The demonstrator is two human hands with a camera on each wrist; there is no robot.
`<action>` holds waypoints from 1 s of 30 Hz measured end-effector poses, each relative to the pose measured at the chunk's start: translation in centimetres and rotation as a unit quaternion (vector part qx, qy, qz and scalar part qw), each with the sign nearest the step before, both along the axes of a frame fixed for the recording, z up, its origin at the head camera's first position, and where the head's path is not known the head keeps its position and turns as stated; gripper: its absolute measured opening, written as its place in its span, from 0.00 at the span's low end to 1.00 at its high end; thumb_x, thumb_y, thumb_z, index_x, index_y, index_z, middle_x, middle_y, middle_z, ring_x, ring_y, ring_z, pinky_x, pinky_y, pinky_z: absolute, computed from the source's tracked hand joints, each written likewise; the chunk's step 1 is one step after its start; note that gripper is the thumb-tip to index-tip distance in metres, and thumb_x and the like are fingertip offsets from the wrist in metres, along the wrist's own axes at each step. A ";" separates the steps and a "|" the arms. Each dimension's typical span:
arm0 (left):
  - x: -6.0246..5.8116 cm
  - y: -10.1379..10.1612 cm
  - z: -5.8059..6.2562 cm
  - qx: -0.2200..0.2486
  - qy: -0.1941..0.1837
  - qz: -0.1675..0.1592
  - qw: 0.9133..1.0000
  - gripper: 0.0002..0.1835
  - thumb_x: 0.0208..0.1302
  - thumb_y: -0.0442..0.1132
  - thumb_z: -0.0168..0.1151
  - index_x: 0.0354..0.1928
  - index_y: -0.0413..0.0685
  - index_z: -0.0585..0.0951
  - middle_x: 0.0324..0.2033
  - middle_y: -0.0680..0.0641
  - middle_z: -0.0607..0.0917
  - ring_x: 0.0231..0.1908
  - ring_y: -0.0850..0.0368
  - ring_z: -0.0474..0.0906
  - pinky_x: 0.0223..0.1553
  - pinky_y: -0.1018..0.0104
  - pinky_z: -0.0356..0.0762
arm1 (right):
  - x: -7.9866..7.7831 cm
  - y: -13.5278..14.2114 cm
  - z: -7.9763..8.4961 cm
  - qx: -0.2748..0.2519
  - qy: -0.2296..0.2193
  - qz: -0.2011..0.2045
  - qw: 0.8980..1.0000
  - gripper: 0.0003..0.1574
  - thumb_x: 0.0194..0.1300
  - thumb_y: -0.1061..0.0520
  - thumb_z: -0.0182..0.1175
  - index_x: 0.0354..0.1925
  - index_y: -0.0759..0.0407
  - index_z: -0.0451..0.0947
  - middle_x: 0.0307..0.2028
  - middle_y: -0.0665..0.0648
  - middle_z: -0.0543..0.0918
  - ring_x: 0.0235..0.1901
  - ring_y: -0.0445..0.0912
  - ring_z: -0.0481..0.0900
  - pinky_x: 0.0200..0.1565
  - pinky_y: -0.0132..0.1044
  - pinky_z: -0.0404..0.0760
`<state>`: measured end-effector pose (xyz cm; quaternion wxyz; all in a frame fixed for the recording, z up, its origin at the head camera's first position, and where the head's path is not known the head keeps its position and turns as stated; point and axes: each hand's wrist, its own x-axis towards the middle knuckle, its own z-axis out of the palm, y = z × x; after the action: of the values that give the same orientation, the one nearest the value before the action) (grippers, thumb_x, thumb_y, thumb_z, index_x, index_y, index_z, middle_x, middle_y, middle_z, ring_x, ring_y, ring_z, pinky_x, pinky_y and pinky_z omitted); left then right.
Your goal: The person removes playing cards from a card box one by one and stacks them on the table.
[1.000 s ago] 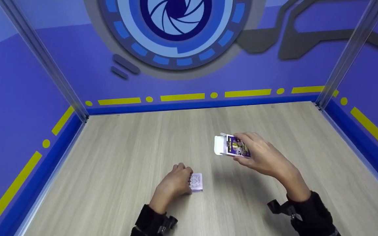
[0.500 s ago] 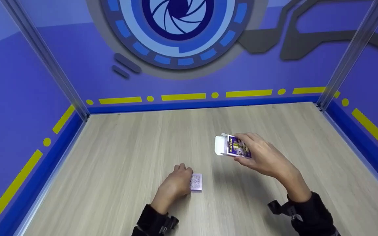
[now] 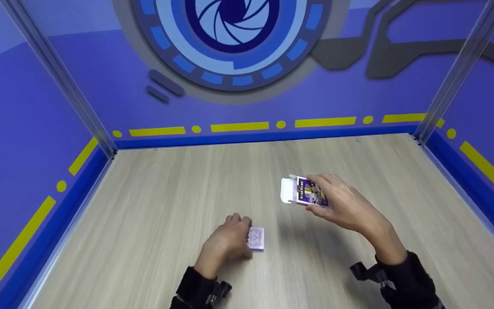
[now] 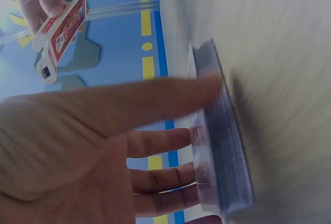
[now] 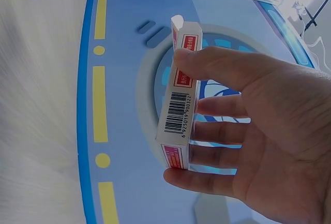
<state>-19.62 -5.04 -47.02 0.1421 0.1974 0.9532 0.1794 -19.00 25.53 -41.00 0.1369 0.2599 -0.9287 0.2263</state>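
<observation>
A deck of playing cards [image 3: 256, 238], its patterned back facing up, lies on the table. My left hand [image 3: 226, 241] holds it from its left side. In the left wrist view the thumb crosses in front of the deck's side edge [image 4: 227, 146], and the fingertips meet its other side. Held above the table, farther right, is an open card box [image 3: 311, 192] with a purple printed face. My right hand [image 3: 343, 204] grips its right end, the white flap pointing left. The right wrist view shows thumb and fingers around the box's barcode side [image 5: 177, 113].
The wooden table [image 3: 165, 193] is bounded by a purple-blue back wall [image 3: 247, 111] and side walls with yellow markings. Metal posts [image 3: 71, 90] stand at the corners. Black straps with small cameras [image 3: 403, 279] sit on both wrists.
My left thumb shifts at the deck's near edge and now shows just beyond that edge. The deck stays nearly in place. My right hand keeps the card box still.
</observation>
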 end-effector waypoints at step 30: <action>1.5 4.6 2.4 0.391 0.165 0.056 0.904 0.06 0.70 0.29 0.63 0.45 0.44 0.78 0.39 0.50 0.82 0.40 0.60 0.80 0.39 0.69 0.82 | 0.5 -4.3 -1.5 0.059 0.071 0.041 0.995 0.45 0.53 0.49 0.82 0.63 0.64 0.75 0.56 0.59 0.79 0.55 0.53 0.77 0.55 0.50 0.79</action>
<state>-18.16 -0.48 -44.65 -0.1157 0.2102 0.8261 0.5099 -18.50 21.24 -42.53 0.1777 0.3204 -0.9170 0.1578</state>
